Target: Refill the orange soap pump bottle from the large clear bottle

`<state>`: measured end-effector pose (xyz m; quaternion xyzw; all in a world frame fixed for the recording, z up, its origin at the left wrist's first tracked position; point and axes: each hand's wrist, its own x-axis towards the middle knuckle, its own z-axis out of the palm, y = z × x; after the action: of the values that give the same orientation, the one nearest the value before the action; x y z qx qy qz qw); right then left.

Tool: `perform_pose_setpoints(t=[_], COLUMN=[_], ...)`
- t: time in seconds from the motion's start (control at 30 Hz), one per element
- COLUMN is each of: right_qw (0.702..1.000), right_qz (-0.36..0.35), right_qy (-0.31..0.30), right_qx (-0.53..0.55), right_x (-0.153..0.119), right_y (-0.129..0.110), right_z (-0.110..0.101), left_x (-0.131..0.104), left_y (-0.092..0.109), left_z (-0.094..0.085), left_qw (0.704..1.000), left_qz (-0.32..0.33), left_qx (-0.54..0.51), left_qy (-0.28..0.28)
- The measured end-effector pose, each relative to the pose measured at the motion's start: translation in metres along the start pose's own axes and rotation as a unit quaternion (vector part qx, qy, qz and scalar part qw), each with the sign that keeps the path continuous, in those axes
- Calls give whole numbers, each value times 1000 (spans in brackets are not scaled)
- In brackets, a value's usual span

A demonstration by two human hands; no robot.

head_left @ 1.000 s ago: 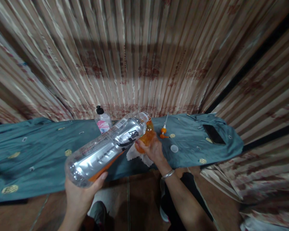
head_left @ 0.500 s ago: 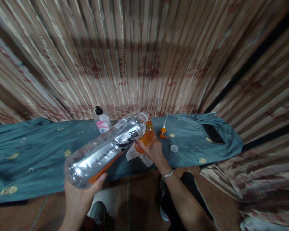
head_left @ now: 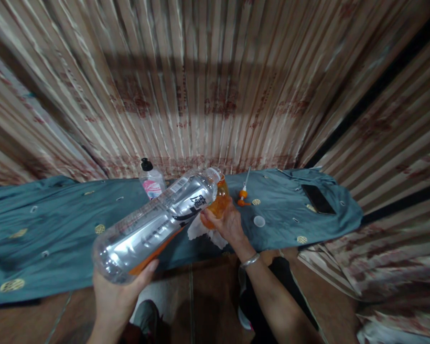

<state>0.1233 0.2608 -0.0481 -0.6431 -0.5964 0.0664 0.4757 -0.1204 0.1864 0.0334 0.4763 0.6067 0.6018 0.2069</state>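
Note:
A large clear plastic bottle (head_left: 154, 224) with a silver label lies tilted in my left hand (head_left: 123, 291), which is wrapped round its base. Its mouth points up and to the right, against the opening of a smaller orange bottle (head_left: 220, 203). My right hand (head_left: 227, 222) is closed round that orange bottle. Under it lies a crumpled white tissue (head_left: 197, 229). Right of the orange bottle are an orange pump top (head_left: 242, 195) with a clear tube and a small round white cap (head_left: 259, 221). Whether liquid flows between the bottles, I cannot make out.
A clear bottle with a black cap and pink label (head_left: 152, 184) stands behind the large bottle. A dark phone (head_left: 318, 199) lies at the right on the teal cloth (head_left: 68, 215). Pleated curtains (head_left: 215, 86) hang behind the cloth-covered surface and at the right.
The base of the large bottle has shifted slightly left and down with my left hand. My right hand and the orange bottle have stayed in place.

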Motion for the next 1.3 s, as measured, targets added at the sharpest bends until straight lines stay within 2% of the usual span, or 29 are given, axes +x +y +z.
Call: perform_pose_setpoints(t=[0.07,0.33,0.47,0.6,0.7,0.87,1.1,1.3], right_qw=[1000,1000,1000,1000,1000,1000,1000,999], right_qz=[-8,2,-9,6,9,10,8,-40], right_qy=[1,-6,-3,-4,-3,-6,-4,12], right_qx=[-1,5,1,10,9,20,14,5], right_x=[0,1,1,0,0,0,1,0], right_y=[0,-1,0,0,0,-3,-4,2], right_z=[-1,-2,-2,-1,-1,-4,-6,-2], left_x=[1,3,2,2,3,2,1,1], left_y=[1,11,3,-10,-13,-7,0,-1], left_z=[0,3,-1,-6,-6,-5,1,0], left_qw=[1000,999,999,999,999,999,998,998], left_qz=[6,-43,-48,-37,-38,-26,-59,-57], left_qx=[1,18,13,25,26,27,1,24], left_qy=[9,9,7,-24,-7,-9,9,20])
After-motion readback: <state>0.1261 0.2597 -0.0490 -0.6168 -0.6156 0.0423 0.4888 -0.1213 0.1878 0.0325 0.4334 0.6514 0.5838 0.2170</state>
